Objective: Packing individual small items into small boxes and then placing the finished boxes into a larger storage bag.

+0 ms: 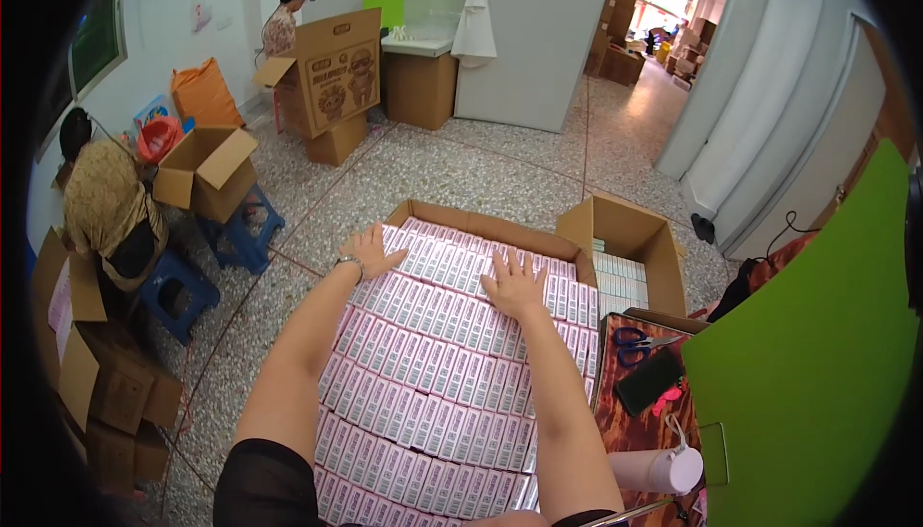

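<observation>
A big open cardboard carton (481, 222) on the floor in front of me is packed with rows of small pink-and-white boxes (423, 402). My left hand (370, 250), with a watch on the wrist, lies flat and spread on the boxes near the carton's far left corner. Further right, my right hand (514, 284) presses flat with fingers apart on the far rows. Neither hand holds anything.
A second open carton (630, 234) with white boxes stands at the right. Blue scissors (635, 342), a dark phone (649, 381) and a white cup (663, 469) lie on a brown surface beside a green board (808, 373). Two people work among cartons and blue stools (178, 291) at left.
</observation>
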A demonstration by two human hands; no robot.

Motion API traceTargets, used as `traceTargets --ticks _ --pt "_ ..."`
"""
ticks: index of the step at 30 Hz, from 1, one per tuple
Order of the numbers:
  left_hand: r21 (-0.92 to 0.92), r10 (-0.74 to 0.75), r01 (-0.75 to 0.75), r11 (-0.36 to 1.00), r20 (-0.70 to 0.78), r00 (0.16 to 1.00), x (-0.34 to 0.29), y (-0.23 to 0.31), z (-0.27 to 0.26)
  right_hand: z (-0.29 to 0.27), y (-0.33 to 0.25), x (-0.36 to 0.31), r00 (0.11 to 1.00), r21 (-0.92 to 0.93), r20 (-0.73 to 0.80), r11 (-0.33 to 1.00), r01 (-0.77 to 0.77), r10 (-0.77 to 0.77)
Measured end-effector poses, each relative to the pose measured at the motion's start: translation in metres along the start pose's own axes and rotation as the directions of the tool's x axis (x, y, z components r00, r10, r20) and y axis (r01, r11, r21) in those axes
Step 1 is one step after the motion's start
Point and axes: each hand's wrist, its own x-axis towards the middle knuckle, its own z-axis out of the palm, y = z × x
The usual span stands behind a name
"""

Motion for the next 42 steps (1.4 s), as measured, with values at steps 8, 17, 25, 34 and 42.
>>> traceTargets --ticks 8,17,25,34,42 --pt "-0.232 -0.044 0.052 0.971 0.041 0.998 0.025 -0.043 0.001 0.001 -0.039 -0.092 0.864 0.462 -0.502 0.838 0.291 -0.023" --pt "-0.152 0.361 -0.704 0.694 -0.772 0.523 -0.081 0.082 -0.049 -0.05 -0.093 -0.37 0.943 0.63 -0.262 0.703 0.329 -0.207" --pt "-0.257 0.752 -0.9 -0.352 -0.651 -0.108 -0.384 0.276 0.003 -0.012 -0.108 -0.644 0.952 0.619 -0.177 0.781 -0.089 0.249" --pt "-0.562 0.957 -0.787 -0.254 -0.266 -0.119 -0.653 0.326 0.125 0.03 -0.129 -0.813 0.556 0.652 -0.234 0.553 -0.519 0.798" --pt "-0.446 0.978 -0.888 -0.109 -0.21 -0.015 -0.672 0.347 0.177 0.038 -0.004 -0.792 0.055 0.854 -0.394 0.388 -0.346 0.917"
